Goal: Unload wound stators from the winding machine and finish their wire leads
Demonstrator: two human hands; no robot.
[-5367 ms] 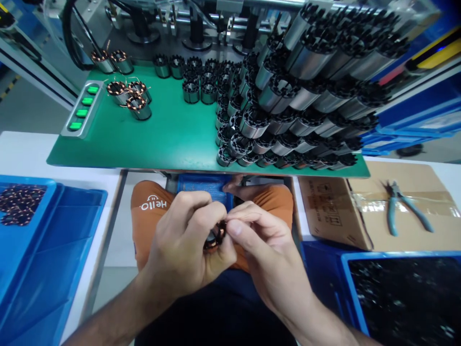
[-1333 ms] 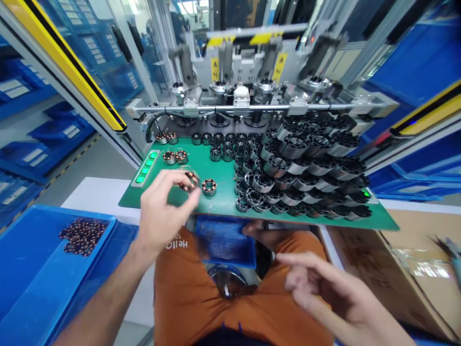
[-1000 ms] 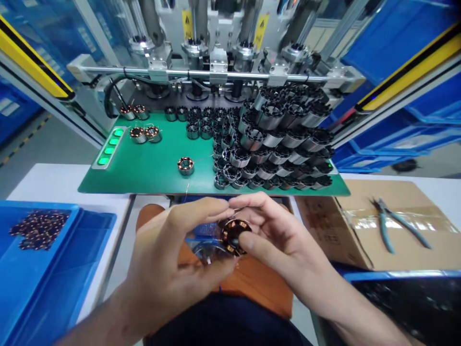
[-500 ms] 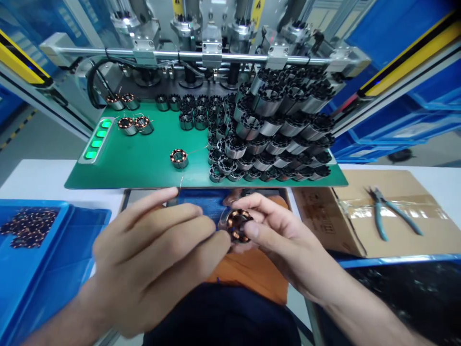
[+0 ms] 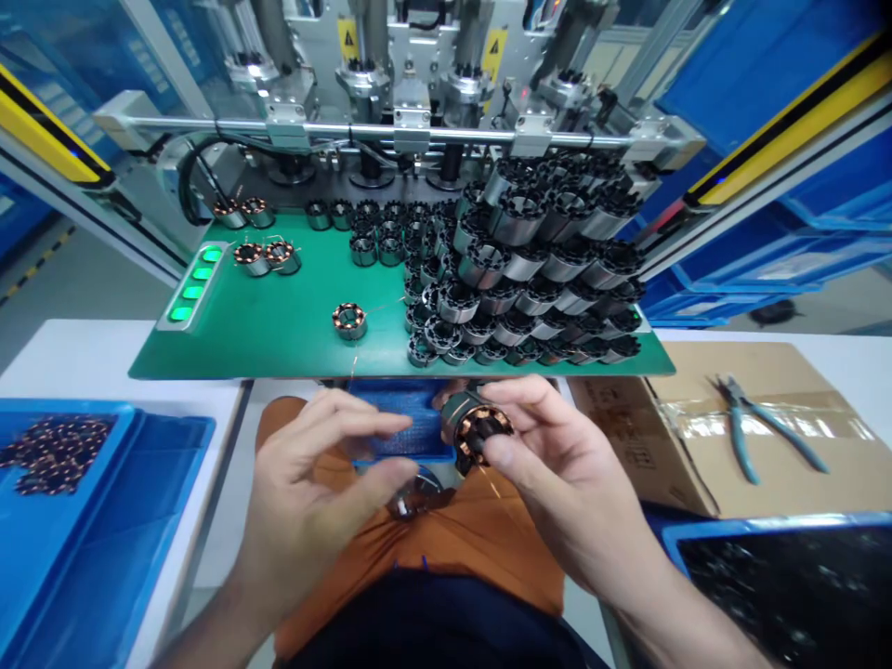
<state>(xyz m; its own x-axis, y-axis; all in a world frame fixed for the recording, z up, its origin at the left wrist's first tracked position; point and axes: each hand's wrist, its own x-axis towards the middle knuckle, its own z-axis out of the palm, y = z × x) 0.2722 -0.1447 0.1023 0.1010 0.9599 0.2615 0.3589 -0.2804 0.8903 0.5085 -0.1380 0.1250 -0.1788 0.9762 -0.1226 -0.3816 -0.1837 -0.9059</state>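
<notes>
A copper-wound stator (image 5: 474, 429) is gripped between the thumb and fingers of my right hand (image 5: 564, 465), in front of the green board (image 5: 279, 344). Its copper coils face up and a loose wire hangs below it. To its left, my left hand (image 5: 327, 474) has thumb and fingers apart, with nothing between them and a gap to the stator. Another wound stator (image 5: 349, 321) stands alone near the board's front edge, a thin wire reaching right from it.
Bare stator cores (image 5: 536, 260) are stacked high on the board's right. Wound stators (image 5: 252, 258) stand at its left, by green-lit buttons (image 5: 202, 273). Pliers (image 5: 739, 413) lie on a cardboard box (image 5: 787, 372). Blue bins (image 5: 125, 520) flank the bench; a machine (image 5: 411, 121) stands behind.
My left hand has drawn back left from the stator and its fingers have spread. The stator in my right hand has tilted, showing more of its side.
</notes>
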